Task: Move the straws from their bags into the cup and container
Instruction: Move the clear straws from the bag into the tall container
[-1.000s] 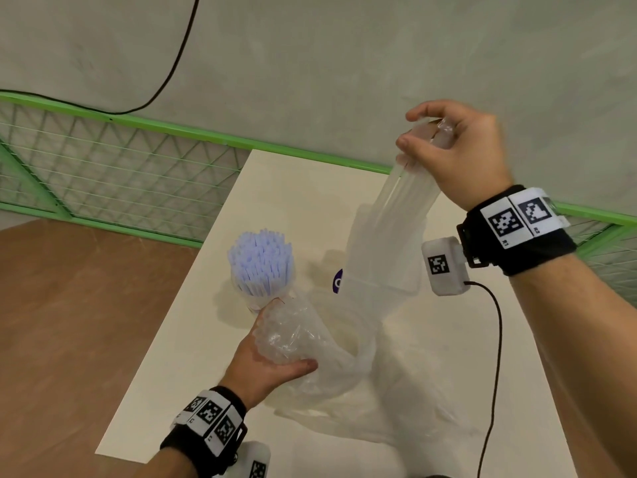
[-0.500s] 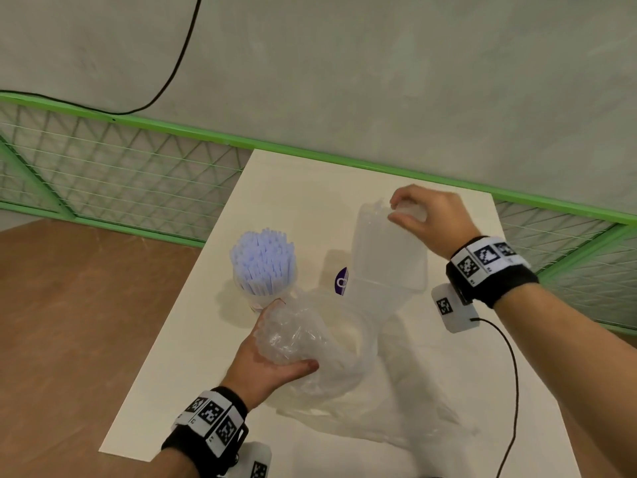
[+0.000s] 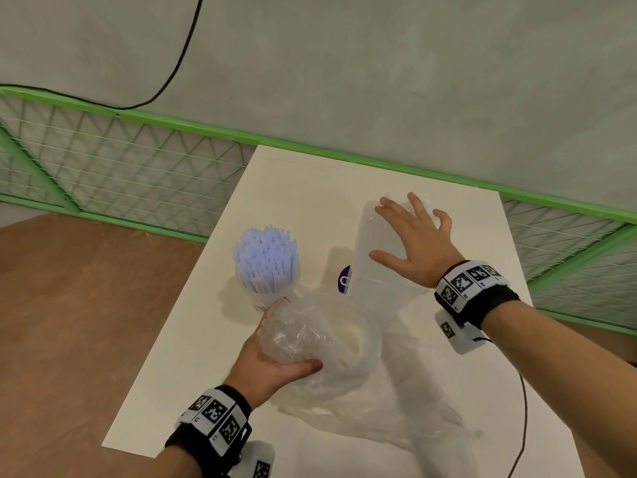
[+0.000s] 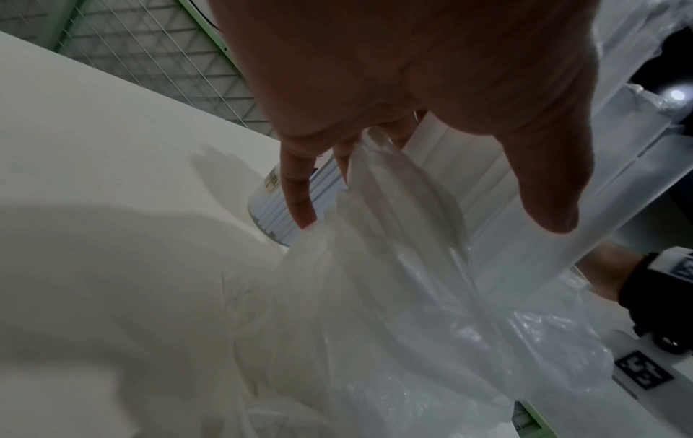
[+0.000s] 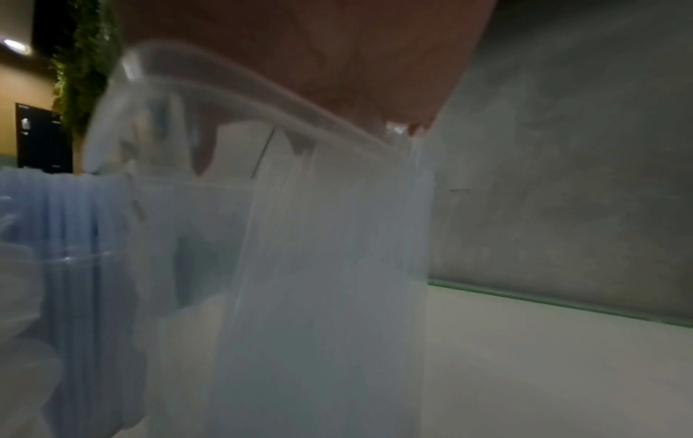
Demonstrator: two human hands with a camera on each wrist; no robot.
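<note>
Right hand (image 3: 413, 250) lies flat, fingers spread, over the mouth of the tall clear container (image 3: 375, 257) standing at the table's (image 3: 310, 188) far side, clear straws (image 5: 330, 237) inside. Left hand (image 3: 275, 360) clutches a crumpled clear bag (image 3: 303, 332) just beside the cup (image 3: 265, 294) packed with pale blue straws (image 3: 265, 253).

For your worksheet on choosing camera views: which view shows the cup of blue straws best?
The head view: the cup of blue straws stands whole on the table. The left wrist view shows only its lower part behind the fingers; the right wrist view shows a blurred slice at the left edge.
</note>
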